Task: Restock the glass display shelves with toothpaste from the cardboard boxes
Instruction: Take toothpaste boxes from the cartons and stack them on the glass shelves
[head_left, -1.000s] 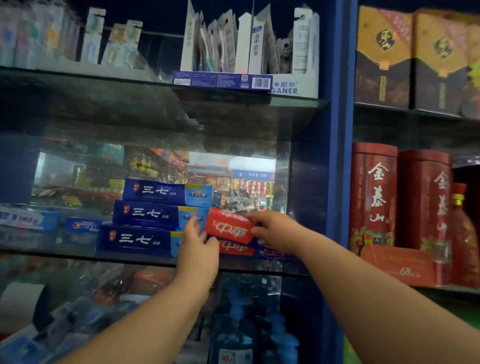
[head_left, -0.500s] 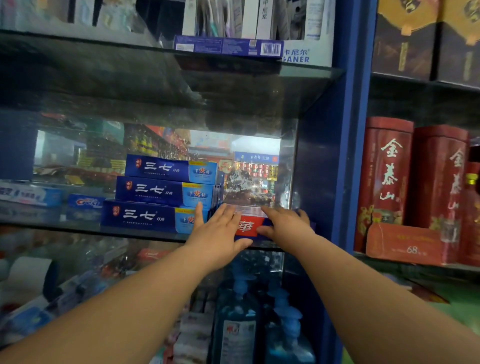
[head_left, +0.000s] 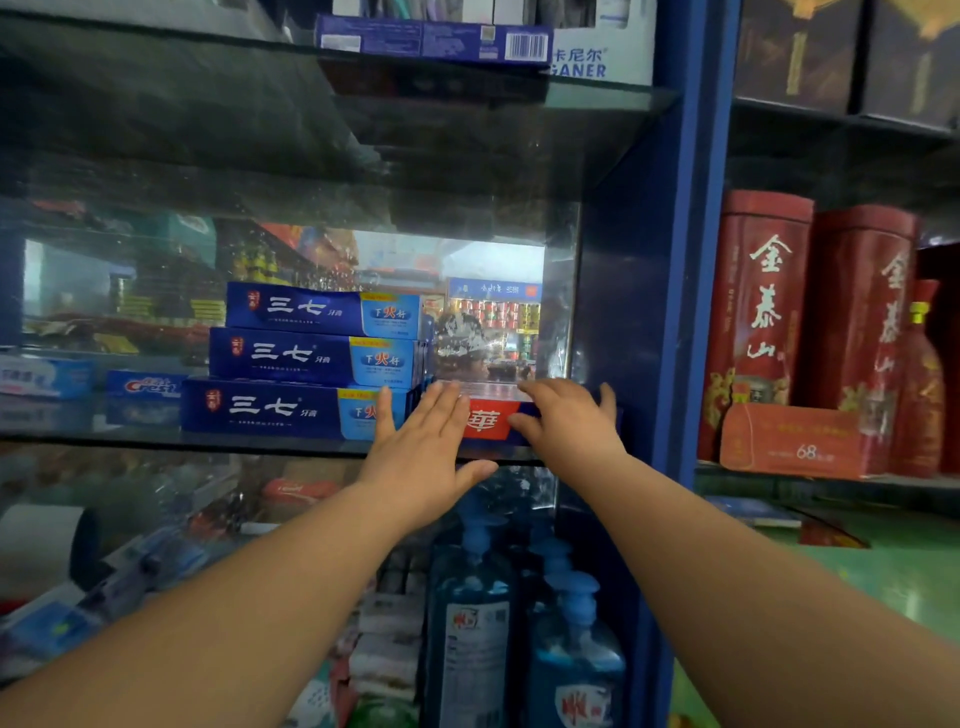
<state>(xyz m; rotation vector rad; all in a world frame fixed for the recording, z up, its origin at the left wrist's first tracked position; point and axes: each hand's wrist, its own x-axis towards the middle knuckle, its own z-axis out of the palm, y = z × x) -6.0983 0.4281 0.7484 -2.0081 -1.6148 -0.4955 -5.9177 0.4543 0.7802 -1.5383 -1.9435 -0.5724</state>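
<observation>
One red box (head_left: 488, 422) sat on the shelf (head_left: 208, 442), right of three blue boxes (head_left: 291, 358). The left hand (head_left: 421, 457) lay flat and wide on it; the right hand (head_left: 569, 426) held its top.

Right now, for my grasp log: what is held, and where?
The right hand grips the red toothpaste box at its right end; left hand presses its front.
</observation>
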